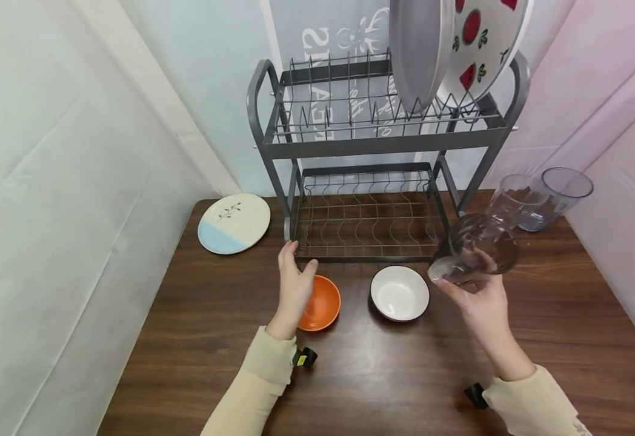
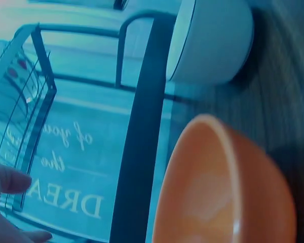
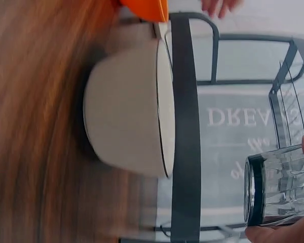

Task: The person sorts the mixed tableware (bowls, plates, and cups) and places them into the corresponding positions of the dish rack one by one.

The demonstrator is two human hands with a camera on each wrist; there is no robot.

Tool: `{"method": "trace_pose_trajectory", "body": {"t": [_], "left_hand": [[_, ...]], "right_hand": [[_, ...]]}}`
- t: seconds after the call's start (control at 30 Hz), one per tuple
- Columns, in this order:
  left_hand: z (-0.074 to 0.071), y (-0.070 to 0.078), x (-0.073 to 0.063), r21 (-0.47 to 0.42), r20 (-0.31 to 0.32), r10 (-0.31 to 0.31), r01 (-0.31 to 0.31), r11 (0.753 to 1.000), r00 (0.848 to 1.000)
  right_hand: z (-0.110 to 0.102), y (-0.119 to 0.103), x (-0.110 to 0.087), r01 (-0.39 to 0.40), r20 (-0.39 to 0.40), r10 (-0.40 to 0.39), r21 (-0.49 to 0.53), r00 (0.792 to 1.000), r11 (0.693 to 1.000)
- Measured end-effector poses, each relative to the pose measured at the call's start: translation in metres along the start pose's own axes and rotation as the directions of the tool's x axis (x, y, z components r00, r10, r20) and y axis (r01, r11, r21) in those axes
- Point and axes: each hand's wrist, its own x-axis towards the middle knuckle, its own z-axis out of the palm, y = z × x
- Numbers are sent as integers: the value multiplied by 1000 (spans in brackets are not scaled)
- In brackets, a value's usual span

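My right hand (image 1: 483,303) grips a dark tinted drinking glass (image 1: 478,248), held in the air near the rack's right front corner. In the right wrist view the base of this glass (image 3: 281,187) shows, with a thumb and a finger on its sides. My left hand (image 1: 294,287) is held above the orange bowl (image 1: 325,306) with thumb and fingers spread, holding nothing. A white bowl (image 1: 399,293) with a dark rim stands between the hands, upright on the table.
A dark grey two-tier dish rack (image 1: 361,259) stands at the back. Its upper tier holds a grey plate (image 1: 418,54) and a watermelon-patterned plate (image 1: 486,42). Two clear glasses, one bluish (image 1: 565,184), stand at the right. A white-and-blue plate (image 1: 236,224) lies at the left.
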Motion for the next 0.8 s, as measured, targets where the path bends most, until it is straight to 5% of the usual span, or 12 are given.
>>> {"method": "trace_pose_trajectory", "body": {"t": [0.17,0.33,0.63,0.8], "left_hand": [[10,1,-14,-39,112,181,-177,983,977],[23,2,-27,-109,241,340,-323,940,909],[40,18,-46,-9,427,436,-479,878,792],[43,24,-56,-4,466,457,-515,857,758]], "right_hand": [[14,-2,-13,16,50,-18,35,999,999],[23,-6,-26,34,97,-38,43,995,999],[35,-6,-46,98,242,-76,-82,967,992],[40,-2,-57,70,312,-23,-139,950,988]]}}
